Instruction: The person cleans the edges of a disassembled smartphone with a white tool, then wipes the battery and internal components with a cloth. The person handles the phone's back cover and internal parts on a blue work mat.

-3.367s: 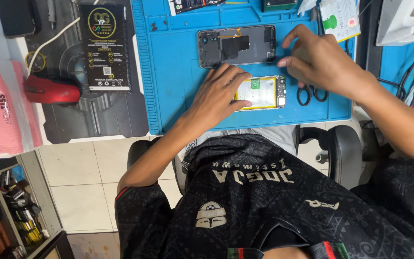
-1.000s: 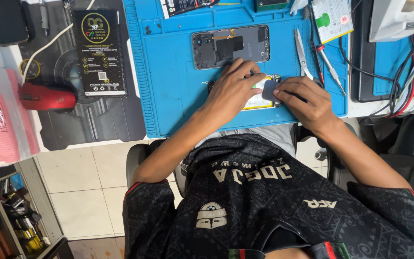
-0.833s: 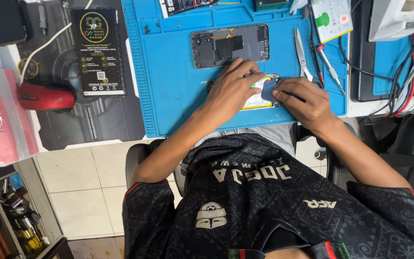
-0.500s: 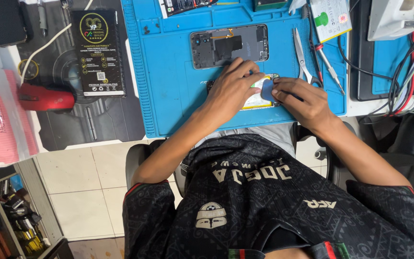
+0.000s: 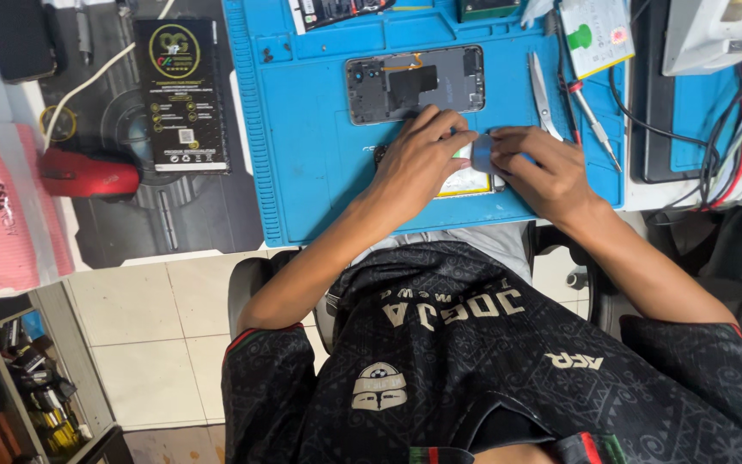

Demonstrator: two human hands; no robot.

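Phone part [image 5: 467, 182] on blue mat [image 5: 302, 155]: left hand [image 5: 418, 159] pressing flat, right hand [image 5: 543, 167] pinching small gray piece [image 5: 483, 153].

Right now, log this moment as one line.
left hand: on opened phone | right hand: pinching small pale piece | surface: blue mat | nearby: tweezers

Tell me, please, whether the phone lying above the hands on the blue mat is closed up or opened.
Opened. The phone lies flat on the blue mat with its back cover off: dark internal parts and a thin orange cable show inside its frame.

On the work mat [image 5: 302, 172] — opened phone [image 5: 414, 84] behind both hands; tweezers [image 5: 541, 90] right of it.
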